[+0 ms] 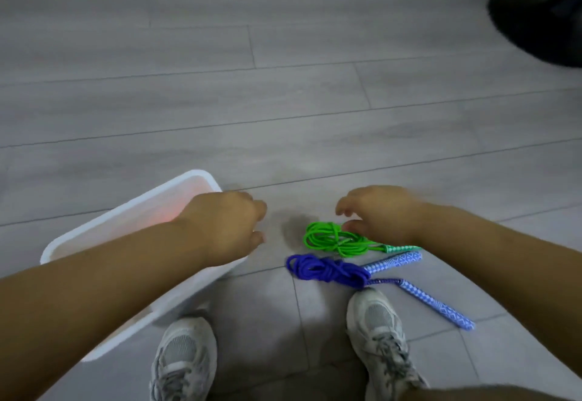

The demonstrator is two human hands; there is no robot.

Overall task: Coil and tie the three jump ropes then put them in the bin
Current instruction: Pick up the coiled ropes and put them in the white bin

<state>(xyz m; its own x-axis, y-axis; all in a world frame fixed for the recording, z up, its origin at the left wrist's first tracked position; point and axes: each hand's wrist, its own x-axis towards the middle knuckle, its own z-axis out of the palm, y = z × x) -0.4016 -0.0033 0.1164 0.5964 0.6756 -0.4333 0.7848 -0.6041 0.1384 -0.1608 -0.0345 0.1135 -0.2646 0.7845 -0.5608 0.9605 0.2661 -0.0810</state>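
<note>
A coiled, tied green jump rope [338, 238] lies on the grey floor, its patterned handles partly hidden under my right wrist. Just nearer to me lies a coiled blue jump rope [327, 270] with two blue patterned handles stretching right. My right hand [378, 211] hovers over the green rope with fingers apart and curled, holding nothing. My left hand [230, 224] is over the right end of the white bin [201, 177], fingers loosely curled and empty. My left arm hides most of the bin's inside; a faint pink glow shows there. A third rope is not visible.
My two grey sneakers [374, 328] stand at the bottom, the right one touching the blue rope's handle cord. A dark shoe of another person [535, 23] is at the upper right. Grey plank floor stretches ahead.
</note>
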